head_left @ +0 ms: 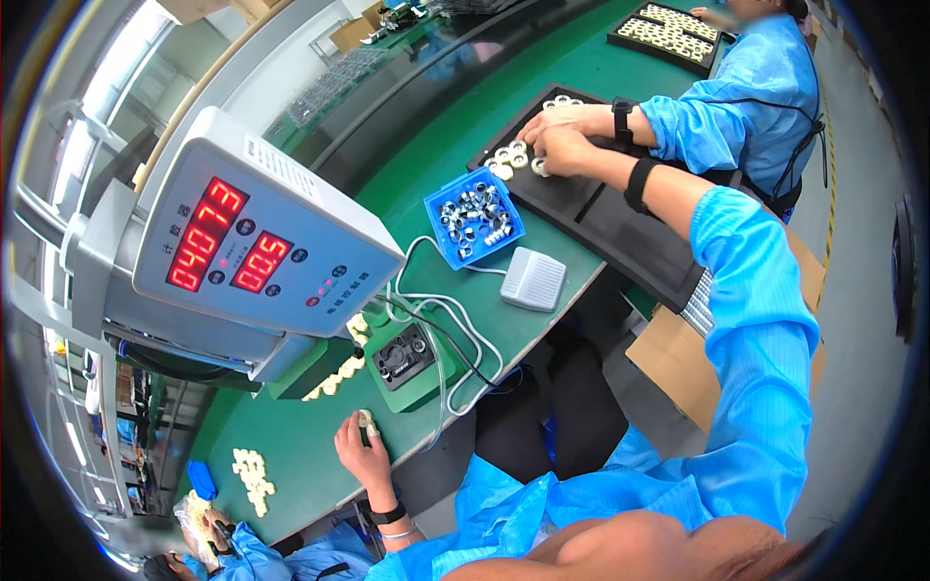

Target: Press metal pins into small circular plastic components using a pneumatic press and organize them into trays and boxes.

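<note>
On the green bench near the front edge, my left hand (360,455) pinches a small round cream-coloured part (366,420) between thumb and fingers. My right hand (572,153) reaches far out to the right, over a black tray (635,232). Its fingertips close on a round cream part with a metal-looking centre (540,168); more such parts (506,157) stand in the tray beside it. A co-worker's hand (557,118) with a black wristband works right behind mine, partly overlapped by it.
A blue bin (433,215) of metal rings and a grey foot pedal (534,279) sit mid-bench. A green machine base with black fixture (405,358) is ringed by loose cables (475,334). A counter box (281,218) looms left. Cream parts (252,477) lie near another person (257,557).
</note>
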Demonstrator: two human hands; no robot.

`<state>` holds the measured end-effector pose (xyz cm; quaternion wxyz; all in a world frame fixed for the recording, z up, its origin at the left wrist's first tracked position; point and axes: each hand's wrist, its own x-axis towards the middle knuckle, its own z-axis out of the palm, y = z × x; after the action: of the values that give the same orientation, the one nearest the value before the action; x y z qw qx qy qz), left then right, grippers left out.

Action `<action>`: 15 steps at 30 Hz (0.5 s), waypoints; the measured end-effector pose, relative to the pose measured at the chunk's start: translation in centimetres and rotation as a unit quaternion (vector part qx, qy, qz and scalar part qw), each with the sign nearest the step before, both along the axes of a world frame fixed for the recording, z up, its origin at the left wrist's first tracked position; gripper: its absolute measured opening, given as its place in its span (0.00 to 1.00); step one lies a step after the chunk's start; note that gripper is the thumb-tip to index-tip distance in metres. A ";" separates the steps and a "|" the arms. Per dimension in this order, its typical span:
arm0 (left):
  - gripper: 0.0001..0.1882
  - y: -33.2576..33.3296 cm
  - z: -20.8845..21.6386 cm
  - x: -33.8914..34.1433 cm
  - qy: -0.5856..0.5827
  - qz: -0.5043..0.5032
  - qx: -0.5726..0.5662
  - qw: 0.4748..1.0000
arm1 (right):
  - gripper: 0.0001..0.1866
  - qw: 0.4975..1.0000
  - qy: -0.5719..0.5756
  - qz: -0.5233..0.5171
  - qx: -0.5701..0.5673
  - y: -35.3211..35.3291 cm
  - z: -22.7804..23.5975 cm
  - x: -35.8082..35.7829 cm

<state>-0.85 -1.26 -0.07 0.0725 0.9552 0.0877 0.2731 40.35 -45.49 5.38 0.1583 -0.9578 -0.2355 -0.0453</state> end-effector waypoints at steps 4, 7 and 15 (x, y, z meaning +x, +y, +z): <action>0.21 0.1 -0.2 -0.3 0.003 0.010 -0.003 1.000 | 0.05 0.997 -0.021 -0.069 0.020 2.7 -2.4 0.0; 0.20 -0.3 0.2 -0.6 0.006 0.021 -0.004 1.000 | 0.08 0.998 -0.033 -0.046 0.039 3.7 -2.4 -0.4; 0.19 -0.8 0.5 -0.3 0.008 0.024 -0.005 1.000 | 0.14 0.993 -0.032 -0.025 0.106 3.4 -1.5 -0.7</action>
<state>-1.10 -2.02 0.46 0.0701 0.9546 0.1129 0.2667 39.64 -42.08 3.84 0.2505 -0.9393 -0.2099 -0.1050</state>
